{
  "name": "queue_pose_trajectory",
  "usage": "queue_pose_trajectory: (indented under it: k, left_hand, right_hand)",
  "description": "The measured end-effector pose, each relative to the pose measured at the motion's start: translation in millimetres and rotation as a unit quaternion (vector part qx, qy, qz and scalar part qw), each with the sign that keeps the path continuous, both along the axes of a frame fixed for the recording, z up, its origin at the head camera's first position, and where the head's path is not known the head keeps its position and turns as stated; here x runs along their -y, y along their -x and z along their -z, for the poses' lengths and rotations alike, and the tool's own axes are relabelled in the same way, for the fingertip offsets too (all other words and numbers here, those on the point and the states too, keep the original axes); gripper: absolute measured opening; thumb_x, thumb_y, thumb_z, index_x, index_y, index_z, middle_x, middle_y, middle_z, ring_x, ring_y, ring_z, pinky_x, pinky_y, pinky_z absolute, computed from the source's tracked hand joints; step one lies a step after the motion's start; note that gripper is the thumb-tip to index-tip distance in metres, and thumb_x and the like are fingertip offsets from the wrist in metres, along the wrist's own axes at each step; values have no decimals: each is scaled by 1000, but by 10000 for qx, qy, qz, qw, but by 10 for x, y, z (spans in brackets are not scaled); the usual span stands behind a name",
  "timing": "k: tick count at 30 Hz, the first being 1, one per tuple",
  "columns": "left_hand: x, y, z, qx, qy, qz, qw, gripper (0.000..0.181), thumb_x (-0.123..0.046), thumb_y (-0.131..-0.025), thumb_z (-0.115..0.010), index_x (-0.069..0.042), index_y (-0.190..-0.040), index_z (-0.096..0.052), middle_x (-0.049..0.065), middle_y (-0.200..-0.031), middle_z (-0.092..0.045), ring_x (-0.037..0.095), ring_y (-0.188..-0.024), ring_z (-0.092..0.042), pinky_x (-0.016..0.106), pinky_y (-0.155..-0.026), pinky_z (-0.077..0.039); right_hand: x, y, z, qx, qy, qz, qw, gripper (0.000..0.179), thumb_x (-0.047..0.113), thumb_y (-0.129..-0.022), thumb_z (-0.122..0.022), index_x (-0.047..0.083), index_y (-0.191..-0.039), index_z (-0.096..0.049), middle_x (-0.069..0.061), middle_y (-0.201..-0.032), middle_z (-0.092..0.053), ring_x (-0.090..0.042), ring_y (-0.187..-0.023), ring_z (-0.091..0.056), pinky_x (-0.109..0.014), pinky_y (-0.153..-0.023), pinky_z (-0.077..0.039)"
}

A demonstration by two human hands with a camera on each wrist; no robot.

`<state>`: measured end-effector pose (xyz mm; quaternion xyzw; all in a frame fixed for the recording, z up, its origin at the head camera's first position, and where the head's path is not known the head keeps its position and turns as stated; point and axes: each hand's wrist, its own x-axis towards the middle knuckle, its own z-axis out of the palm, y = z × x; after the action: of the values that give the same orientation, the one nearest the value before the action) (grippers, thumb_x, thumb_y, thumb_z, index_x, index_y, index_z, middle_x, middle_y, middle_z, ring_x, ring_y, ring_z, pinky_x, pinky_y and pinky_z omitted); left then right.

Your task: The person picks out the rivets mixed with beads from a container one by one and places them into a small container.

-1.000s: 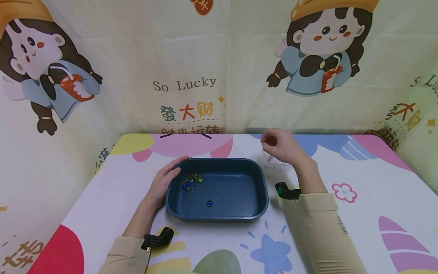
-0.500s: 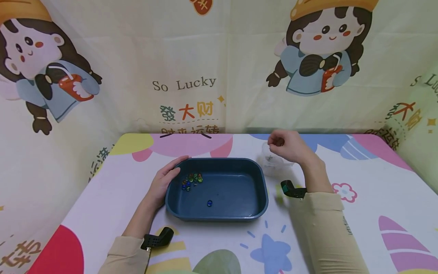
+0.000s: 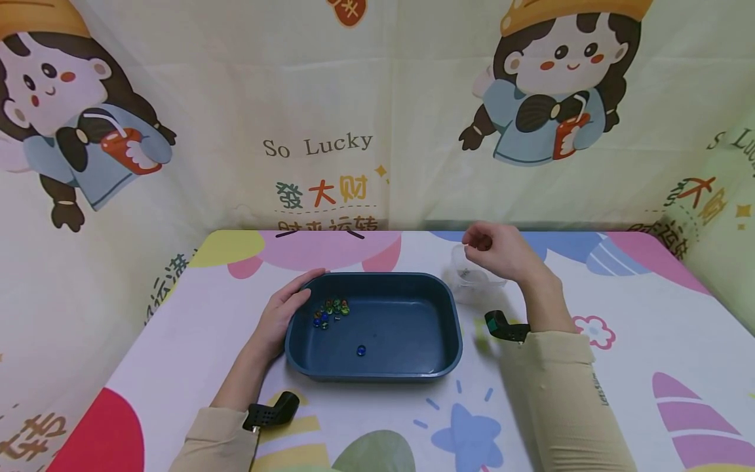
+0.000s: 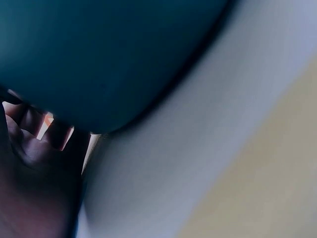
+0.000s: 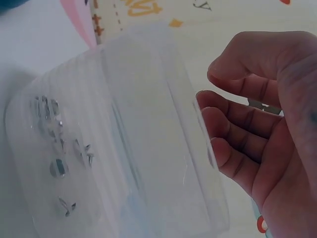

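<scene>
A dark blue rectangular basin (image 3: 407, 328) stands on the table. My left hand (image 3: 280, 316) holds its left end, thumb at the rim and fingers along the outer wall; in the left wrist view the fingers (image 4: 32, 124) are partly hidden and dark. Inside the basin, several coloured glass marbles (image 3: 336, 306) cluster at the left, and one blue marble (image 3: 362, 351) lies apart near the front. My right hand (image 3: 501, 252) hovers over a clear plastic container (image 5: 148, 124), fingers loosely bent, thumb apart, nothing visible between them. Small marbles (image 5: 58, 167) show through the container's wall.
A patterned cloth (image 3: 590, 393) covers the table. Behind it hangs a printed curtain (image 3: 425, 131) near the table's back edge. Each wrist wears a black camera mount, the left mount (image 3: 271, 410) and the right mount (image 3: 507, 326).
My right hand has shifted slightly right, uncovering more of the clear container, and is nearly still over the last half second. My left hand and the basin stay put.
</scene>
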<state>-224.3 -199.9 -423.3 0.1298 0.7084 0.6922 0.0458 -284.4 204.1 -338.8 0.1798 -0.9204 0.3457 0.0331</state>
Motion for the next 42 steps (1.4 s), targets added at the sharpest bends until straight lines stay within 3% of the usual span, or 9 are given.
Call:
queue_pose_trajectory:
  k: [8,16,23,28,34,42]
  left_hand:
    - [7,-3,-9,18,62,-37,10000,47,-21,-110,-38,-4,-154,-41,10,-157,-40,25,-146,-32,42,-118,-27]
    - [23,-6,-15,45,-12,-30,10000,46,-20,-110,-38,-4,-153,-41,10,-157,-40,23,-145,-34,30,-114,-33]
    - [22,-2,-8,19,-68,-5,10000,46,-19,-110,-38,-3,-153,-41,11,-157,-40,25,-145,-34,40,-118,-28]
    - [14,-3,4,17,-17,-47,10000,47,-21,-110,-39,-3,-153,-41,11,-157,-41,25,-145,-33,39,-118,-28]
    - [10,2,3,0,-7,-8,10000,47,-21,-110,-39,-4,-153,-41,10,-157,-41,24,-145,-34,37,-117,-30]
    - [-6,10,-9,4,-53,8,10000,46,-18,-110,-37,-2,-153,-41,13,-157,-40,26,-146,-33,47,-119,-25]
  right_hand:
    - [74,4,-24,-145,97,52,9998,15,11,-94,-61,3,-105,-67,-11,-91,-65,-26,-81,-57,-39,-75,-50]
    - [223,-18,-81,-320,227,-18,9992,14,11,-93,-62,5,-104,-68,-9,-91,-65,-25,-80,-57,-39,-71,-50]
    - [369,-52,-132,-428,417,-314,9977,11,12,-93,-64,6,-102,-68,-7,-88,-64,-24,-77,-57,-38,-67,-50]
    - [481,-85,-177,-613,569,-539,9950,9,11,-92,-66,7,-100,-68,-6,-86,-64,-23,-75,-56,-36,-67,-49]
    - [626,-106,-203,-672,695,-643,9932,8,10,-91,-68,6,-98,-69,-6,-86,-64,-22,-75,-56,-35,-68,-50]
    - [788,-128,-194,-679,650,-733,9929,10,12,-91,-69,6,-99,-69,-5,-85,-64,-22,-75,-57,-37,-69,-51]
